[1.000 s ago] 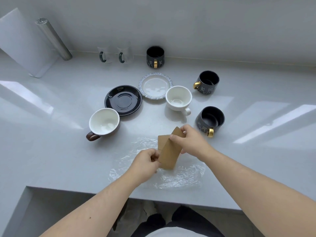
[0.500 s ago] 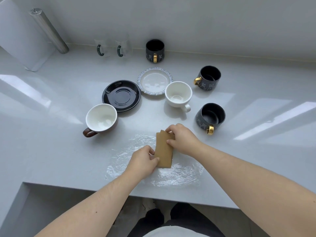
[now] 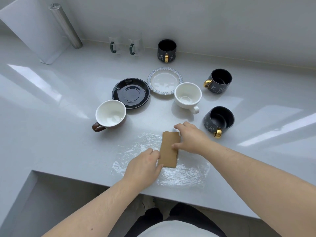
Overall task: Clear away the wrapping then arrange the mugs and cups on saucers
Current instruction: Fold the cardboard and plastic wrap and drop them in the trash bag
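A folded brown paper (image 3: pixel 168 150) lies flat on a crinkled sheet of clear plastic wrap (image 3: pixel 186 173) near the counter's front edge. My left hand (image 3: pixel 143 166) presses its near left corner and my right hand (image 3: pixel 190 137) presses its right side. Behind them stand a brown cup with a white inside (image 3: pixel 110 114), a black saucer (image 3: pixel 130 93), a blue-rimmed white saucer (image 3: pixel 165 81) and a white cup (image 3: pixel 187 95). Three dark mugs with gold handles stand at the back (image 3: pixel 166 50), at the right (image 3: pixel 219 81) and at the near right (image 3: pixel 218 119).
Two clear glass mugs with green handles (image 3: pixel 124 46) stand by the back wall. A steel cylinder (image 3: pixel 65 25) and a white board (image 3: pixel 34 29) lean at the back left. The grey counter (image 3: pixel 51 134) steps down at its front left edge.
The brown paper went from held up and half folded to lying flat on the plastic wrap. Both hands lowered with it and now press it down.
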